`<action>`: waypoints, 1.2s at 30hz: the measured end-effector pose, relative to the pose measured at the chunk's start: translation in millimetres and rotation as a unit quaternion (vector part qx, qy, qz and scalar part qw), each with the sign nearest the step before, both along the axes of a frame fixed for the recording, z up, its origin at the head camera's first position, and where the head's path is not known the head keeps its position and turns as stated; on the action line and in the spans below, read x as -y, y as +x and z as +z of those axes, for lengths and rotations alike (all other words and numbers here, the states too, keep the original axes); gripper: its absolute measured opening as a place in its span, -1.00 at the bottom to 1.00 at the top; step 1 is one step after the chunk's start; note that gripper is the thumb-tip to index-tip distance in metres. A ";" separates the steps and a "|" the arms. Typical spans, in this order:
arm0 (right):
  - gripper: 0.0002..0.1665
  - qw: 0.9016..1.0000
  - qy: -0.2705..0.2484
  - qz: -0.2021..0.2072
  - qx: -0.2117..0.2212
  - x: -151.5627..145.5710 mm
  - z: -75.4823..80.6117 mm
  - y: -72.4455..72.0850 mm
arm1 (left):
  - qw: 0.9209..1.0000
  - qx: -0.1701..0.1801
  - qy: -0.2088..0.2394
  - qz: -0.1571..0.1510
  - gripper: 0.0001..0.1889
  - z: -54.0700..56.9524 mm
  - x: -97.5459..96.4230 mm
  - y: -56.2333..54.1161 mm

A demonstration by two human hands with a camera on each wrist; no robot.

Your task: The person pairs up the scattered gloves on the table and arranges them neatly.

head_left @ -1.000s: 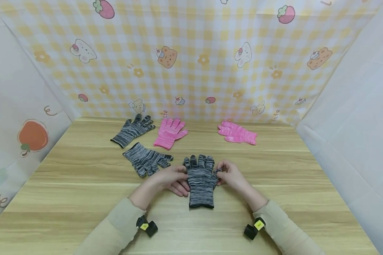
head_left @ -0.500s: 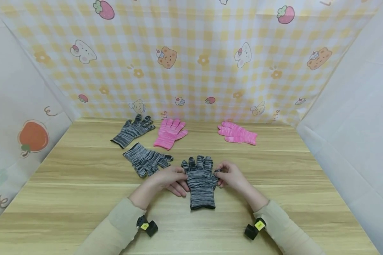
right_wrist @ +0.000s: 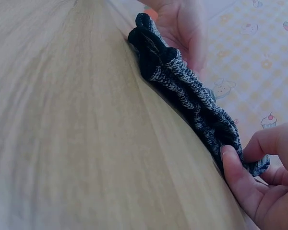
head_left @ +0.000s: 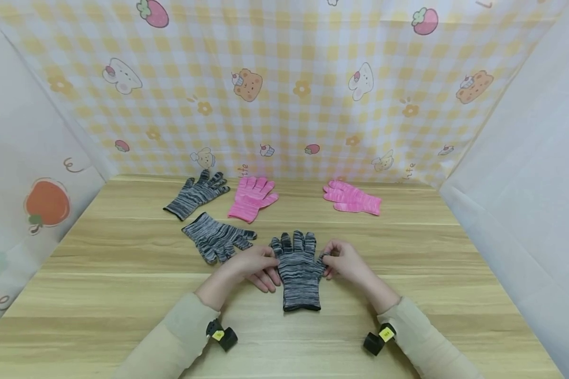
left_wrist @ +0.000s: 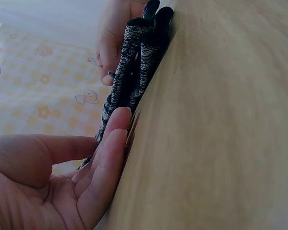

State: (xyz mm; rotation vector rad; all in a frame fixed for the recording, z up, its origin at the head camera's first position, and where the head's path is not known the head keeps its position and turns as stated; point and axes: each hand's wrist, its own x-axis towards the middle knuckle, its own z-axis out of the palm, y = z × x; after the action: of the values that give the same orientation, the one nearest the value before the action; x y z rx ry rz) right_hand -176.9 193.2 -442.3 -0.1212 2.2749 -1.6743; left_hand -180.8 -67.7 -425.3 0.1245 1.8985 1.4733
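A grey-and-black striped knit glove (head_left: 301, 279) lies on the table in front of me, fingers pointing away and black-edged cuff toward me. At its left edge my left hand (head_left: 255, 266) pinches the fabric; in the left wrist view the thumb is on one side and the fingers (left_wrist: 108, 158) on the other. My right hand (head_left: 345, 260) pinches the glove's thumb at the right edge. The right wrist view looks toward the open, layered cuff of the glove (right_wrist: 182, 91), with the right hand's fingers (right_wrist: 237, 177) gripping its side.
Close to the left hand lies a second grey striped glove (head_left: 215, 235), and behind it another grey glove (head_left: 196, 193). One pink glove (head_left: 252, 198) lies back centre, another pink glove (head_left: 353, 198) back right. A checked cloth (head_left: 284, 121) hangs behind the wooden table (head_left: 408, 284).
The held glove has turned slightly, its cuff shifting a little right and toward me. Both hands keep their hold in nearly the same place. The other gloves have not moved.
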 end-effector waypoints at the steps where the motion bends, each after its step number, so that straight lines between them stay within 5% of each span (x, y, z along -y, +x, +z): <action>1: -0.95 1.000 0.002 -0.002 0.003 -0.5 0.4 0.2 | 1.000 0.000 -0.002 0.000 -0.83 -0.2 -0.4 -0.2; 11: -0.94 1.000 0.023 -0.003 0.011 1.6 13.2 5.6 | 0.999 -0.002 -0.041 0.002 -0.81 2.4 -3.6 -1.6; 23: -0.77 0.997 0.078 0.002 -0.028 -2.3 1.9 -0.6 | 0.999 0.007 -0.049 0.005 -0.79 7.0 -3.0 -3.7; 27: -0.79 0.995 0.092 0.000 -0.036 -4.4 5.1 -1.5 | 0.998 -0.007 -0.054 0.020 -0.78 9.9 1.1 -7.6; 36: -0.79 0.980 0.151 -0.002 -0.126 -3.9 14.6 1.0 | 0.994 -0.046 -0.059 0.078 -0.73 15.6 2.6 -17.0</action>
State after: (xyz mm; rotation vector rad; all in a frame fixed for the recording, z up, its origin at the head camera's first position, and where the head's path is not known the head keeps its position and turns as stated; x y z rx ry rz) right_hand -175.9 197.1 -427.7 -0.2731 2.6874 -1.3578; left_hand -197.8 -70.3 -409.8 -0.0121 2.1060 1.4738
